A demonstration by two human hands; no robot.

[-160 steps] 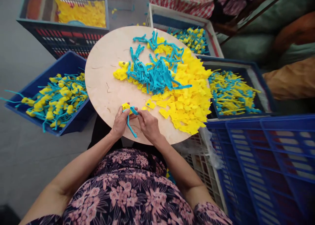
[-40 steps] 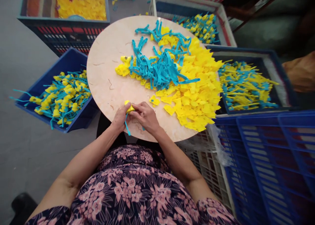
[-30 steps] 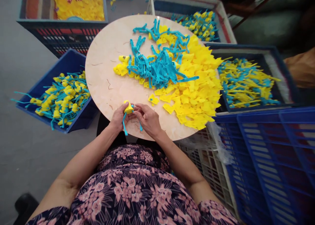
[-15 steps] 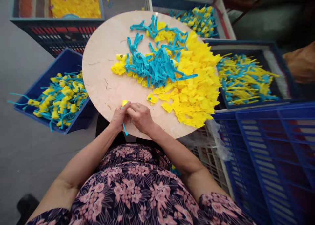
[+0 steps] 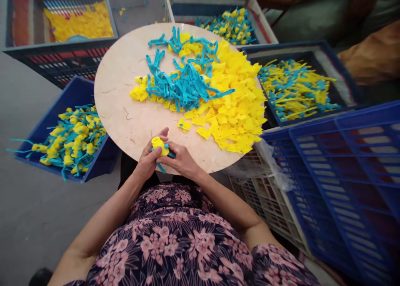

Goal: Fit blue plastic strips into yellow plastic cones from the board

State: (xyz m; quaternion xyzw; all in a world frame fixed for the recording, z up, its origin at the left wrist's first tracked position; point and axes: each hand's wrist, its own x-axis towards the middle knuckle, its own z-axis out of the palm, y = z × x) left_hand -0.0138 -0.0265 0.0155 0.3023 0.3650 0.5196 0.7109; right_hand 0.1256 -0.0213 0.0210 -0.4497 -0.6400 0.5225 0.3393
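My left hand (image 5: 147,159) and my right hand (image 5: 181,161) meet at the near edge of a round wooden table (image 5: 121,106). Together they pinch one small piece (image 5: 160,146): a yellow cap joined to a blue strap that hangs down between the hands. Further back on the table lies a tangle of blue straps (image 5: 183,84) on top of a wide heap of yellow caps (image 5: 233,106). A lone yellow cap (image 5: 184,124) sits just beyond my fingers.
A blue bin (image 5: 67,142) at my left holds several joined yellow-and-blue pieces. Similar pieces fill a bin (image 5: 293,90) at the right and a white crate (image 5: 231,25) behind. A crate of yellow caps (image 5: 78,23) stands at far left. A blue crate (image 5: 350,173) stands near right. Another person's arm (image 5: 371,52) is at the far right.
Both hands have kept working the same yellow-and-blue piece; the yellow cap now stands up above my fingers. The camera has shifted, so the table sits further left in view.
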